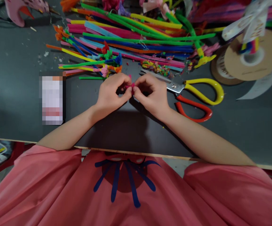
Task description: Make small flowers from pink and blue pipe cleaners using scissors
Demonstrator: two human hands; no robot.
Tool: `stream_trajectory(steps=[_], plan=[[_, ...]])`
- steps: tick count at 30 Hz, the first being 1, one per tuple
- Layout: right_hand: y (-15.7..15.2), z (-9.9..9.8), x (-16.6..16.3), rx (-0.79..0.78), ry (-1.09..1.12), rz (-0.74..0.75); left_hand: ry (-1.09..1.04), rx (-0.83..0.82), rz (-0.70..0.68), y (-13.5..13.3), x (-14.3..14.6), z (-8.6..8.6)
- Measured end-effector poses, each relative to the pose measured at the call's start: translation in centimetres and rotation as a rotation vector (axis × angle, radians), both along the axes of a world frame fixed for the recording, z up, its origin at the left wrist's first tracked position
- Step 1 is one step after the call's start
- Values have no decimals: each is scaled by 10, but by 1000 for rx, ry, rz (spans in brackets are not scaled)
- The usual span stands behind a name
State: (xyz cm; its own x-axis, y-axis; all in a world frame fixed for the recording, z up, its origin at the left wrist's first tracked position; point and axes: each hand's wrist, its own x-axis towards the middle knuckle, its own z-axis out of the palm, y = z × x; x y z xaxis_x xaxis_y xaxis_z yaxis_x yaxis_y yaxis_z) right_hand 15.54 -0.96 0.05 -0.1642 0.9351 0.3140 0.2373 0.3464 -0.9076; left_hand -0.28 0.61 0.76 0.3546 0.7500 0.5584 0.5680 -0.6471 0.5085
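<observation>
Between my fingertips is a small piece of pink pipe cleaner (pixel 132 85), bent into a tight shape that the fingers mostly cover. My left hand (pixel 113 92) pinches it from the left with thumb and forefinger. From the other side my right hand (pixel 152 93) pinches it the same way, the two sets of fingertips almost touching. Scissors (pixel 174 86) with one yellow and one red handle lie just right of my right hand, their blades partly behind it. Beyond my left hand lies a bunch of pipe-cleaner stems with twisted, flower-like ends (pixel 107 59).
Long coloured pipe cleaners (pixel 136 34) are heaped across the back of the dark table (pixel 15 110). Small colourful scraps (pixel 157 67) lie before them. Ribbon spools (pixel 253 56) stand at right, a blurred-out phone-like rectangle (pixel 52 100) at left, a pink glue gun (pixel 18 12) at back left.
</observation>
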Motion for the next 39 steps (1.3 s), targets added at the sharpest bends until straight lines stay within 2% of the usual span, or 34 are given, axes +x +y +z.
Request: stream_trajectory(steps=[23, 26, 30, 32, 39], plan=[[0, -2, 0, 27, -17, 21, 42, 54, -14, 1, 0, -3], [2, -2, 1, 2, 6, 9, -8, -18, -30, 1, 0, -3], [6, -3, 1, -103, 115, -44, -224, -277, -15, 4, -3, -7], [7, -3, 0, -132, 157, -58, -261, -331, -13, 5, -4, -10], [5, -2, 0, -163, 228, 13, -199, -193, -26, 7, -2, -9]])
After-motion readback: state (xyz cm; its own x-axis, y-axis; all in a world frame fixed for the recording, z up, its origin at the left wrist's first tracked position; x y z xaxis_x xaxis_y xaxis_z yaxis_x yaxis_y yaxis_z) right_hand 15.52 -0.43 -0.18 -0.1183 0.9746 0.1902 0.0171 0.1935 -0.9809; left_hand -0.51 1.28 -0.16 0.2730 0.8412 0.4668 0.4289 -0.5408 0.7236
